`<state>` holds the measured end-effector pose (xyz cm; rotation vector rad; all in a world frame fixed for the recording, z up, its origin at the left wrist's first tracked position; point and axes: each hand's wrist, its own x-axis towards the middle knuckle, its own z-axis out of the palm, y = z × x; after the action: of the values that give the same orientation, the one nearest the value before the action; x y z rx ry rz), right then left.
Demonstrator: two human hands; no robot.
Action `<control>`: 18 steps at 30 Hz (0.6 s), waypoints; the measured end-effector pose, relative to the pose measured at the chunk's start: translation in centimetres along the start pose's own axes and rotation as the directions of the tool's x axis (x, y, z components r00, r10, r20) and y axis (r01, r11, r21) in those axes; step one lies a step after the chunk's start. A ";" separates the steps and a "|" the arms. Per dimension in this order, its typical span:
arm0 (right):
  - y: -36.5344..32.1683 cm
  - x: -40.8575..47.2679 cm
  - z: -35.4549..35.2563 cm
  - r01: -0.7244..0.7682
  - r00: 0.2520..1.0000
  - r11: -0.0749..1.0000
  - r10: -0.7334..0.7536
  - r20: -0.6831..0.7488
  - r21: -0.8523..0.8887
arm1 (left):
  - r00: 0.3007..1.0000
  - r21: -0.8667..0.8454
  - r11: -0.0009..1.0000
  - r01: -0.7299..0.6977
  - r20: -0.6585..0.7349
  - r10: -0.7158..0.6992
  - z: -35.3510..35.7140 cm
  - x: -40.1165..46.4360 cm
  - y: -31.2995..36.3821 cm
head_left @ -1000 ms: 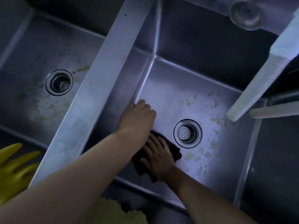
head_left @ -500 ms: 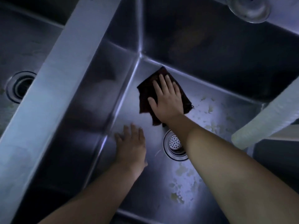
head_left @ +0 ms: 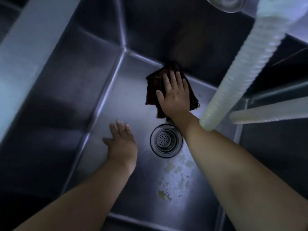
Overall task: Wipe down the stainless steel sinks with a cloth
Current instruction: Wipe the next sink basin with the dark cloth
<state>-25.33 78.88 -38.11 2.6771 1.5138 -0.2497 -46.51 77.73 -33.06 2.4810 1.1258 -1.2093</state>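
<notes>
Where right hand (head_left: 175, 95) presses: cloth (head_left: 152, 90) flat.

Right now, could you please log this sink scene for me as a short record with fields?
basin: stainless steel sink, one bowl in view
cloth: dark cloth flat on the floor at the back wall
right hand: right hand pressing the cloth, fingers straight
left hand: left hand flat on the floor, left of the drain, holding nothing
drain: strainer uncovered
residue: pale patches in front of the drain
hose: ribbed white hose hanging over the right side
</notes>
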 end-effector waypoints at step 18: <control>14.1 -7.9 0.4 -0.413 0.901 0.910 0.416 -0.121 0.045 | 0.999 0.002 0.999 -0.054 -0.009 0.054 -0.1 -0.9 -0.7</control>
<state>-17.32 64.84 -37.63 2.9914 0.9235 -0.0682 -47.24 77.79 -32.20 2.5034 1.0537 -1.1862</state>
